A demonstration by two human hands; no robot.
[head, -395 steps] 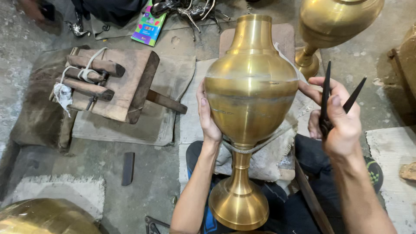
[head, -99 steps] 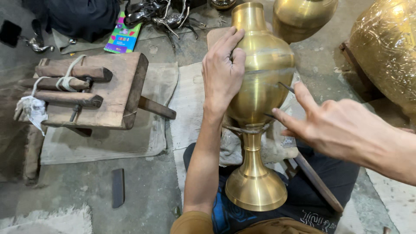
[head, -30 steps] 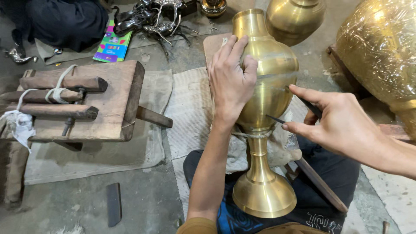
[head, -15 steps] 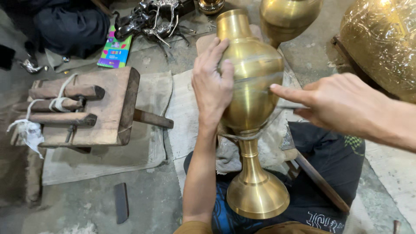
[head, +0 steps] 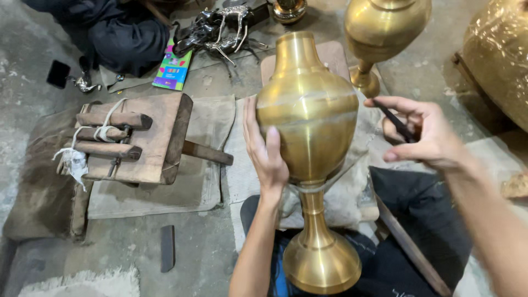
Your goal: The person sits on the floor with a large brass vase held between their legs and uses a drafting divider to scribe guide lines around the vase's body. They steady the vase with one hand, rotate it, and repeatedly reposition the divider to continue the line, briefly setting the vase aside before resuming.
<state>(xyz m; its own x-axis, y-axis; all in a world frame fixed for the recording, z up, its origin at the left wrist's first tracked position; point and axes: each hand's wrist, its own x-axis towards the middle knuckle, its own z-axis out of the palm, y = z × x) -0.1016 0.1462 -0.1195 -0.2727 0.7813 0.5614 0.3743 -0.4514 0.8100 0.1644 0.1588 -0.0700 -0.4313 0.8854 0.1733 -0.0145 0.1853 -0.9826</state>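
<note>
Right now the brass vase [head: 308,132] stands upright in the lap, long axis 12-to-6. L hand [head: 265,151] lies flat & open on its 9 o'clock flank; R hand [head: 426,132], pinching a thin dark tool [head: 393,118], sits off at 3 o'clock, apart from the body.

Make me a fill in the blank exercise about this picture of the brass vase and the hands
1. The left hand rests against the ____ of the brass vase.
2. The right hand holds a thin ____-coloured tool.
3. The vase's round foot sits on the person's ____.
4. The wooden block lies to the ____ of the vase.

Missing words: body; dark; lap; left
</note>
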